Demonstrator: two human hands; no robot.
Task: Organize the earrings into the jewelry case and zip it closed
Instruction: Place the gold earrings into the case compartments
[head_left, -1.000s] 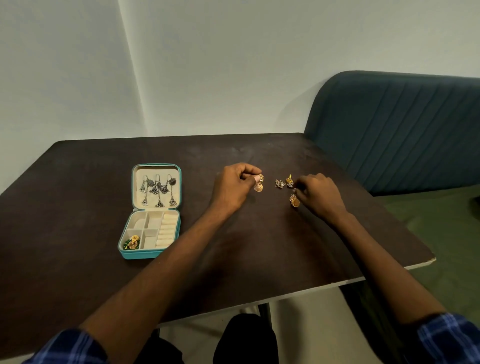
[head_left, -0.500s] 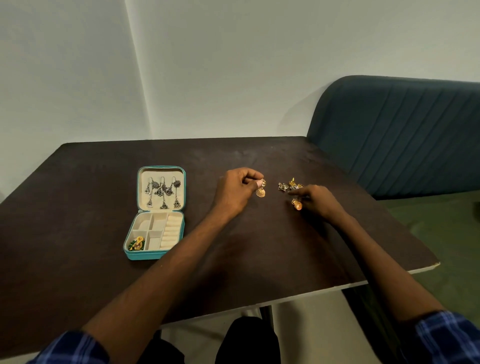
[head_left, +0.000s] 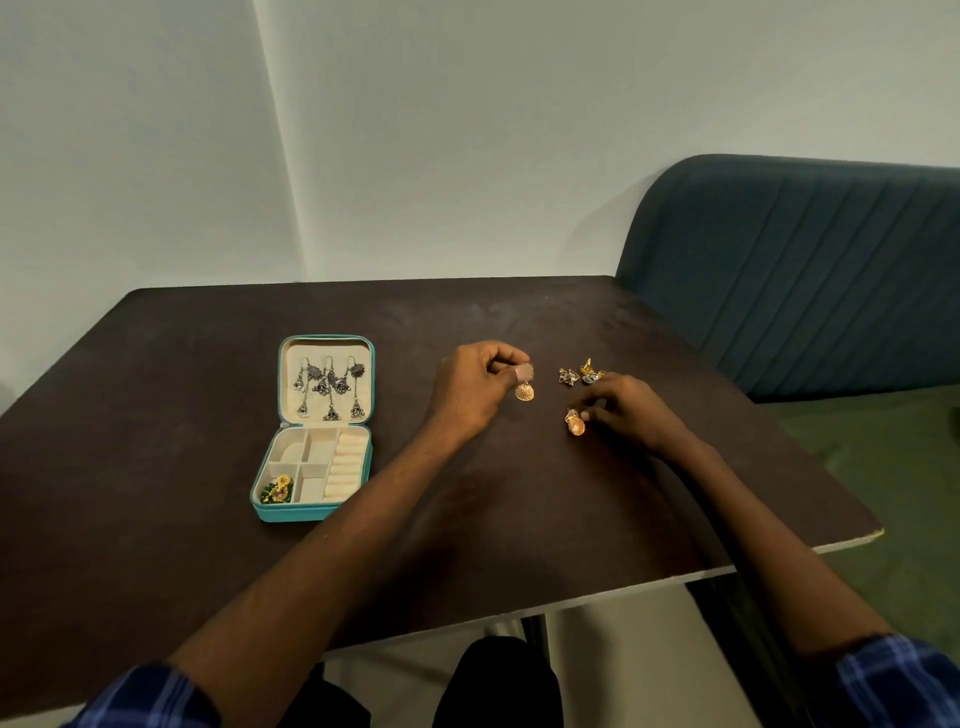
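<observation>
A: Two hands over surface (head_left: 519, 519). L hand (head_left: 470, 392), fingers curled, pinches gold dome earring (head_left: 525, 391), which hangs just above it.
B: R hand (head_left: 626, 413)?
A: Fingers pinch second gold earring (head_left: 575, 423), low at surface. Small earring pile (head_left: 581, 373) beyond.
B: Case?
A: Teal jewelry case (head_left: 317, 512) open, far left; silver earrings (head_left: 330, 387) in lid, green-gold pair (head_left: 279, 489) near-left compartment.

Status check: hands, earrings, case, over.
Left hand pinches gold dome earring. Right hand touches second gold earring on table. Jewelry case open, unzipped. Nothing blocking.
</observation>
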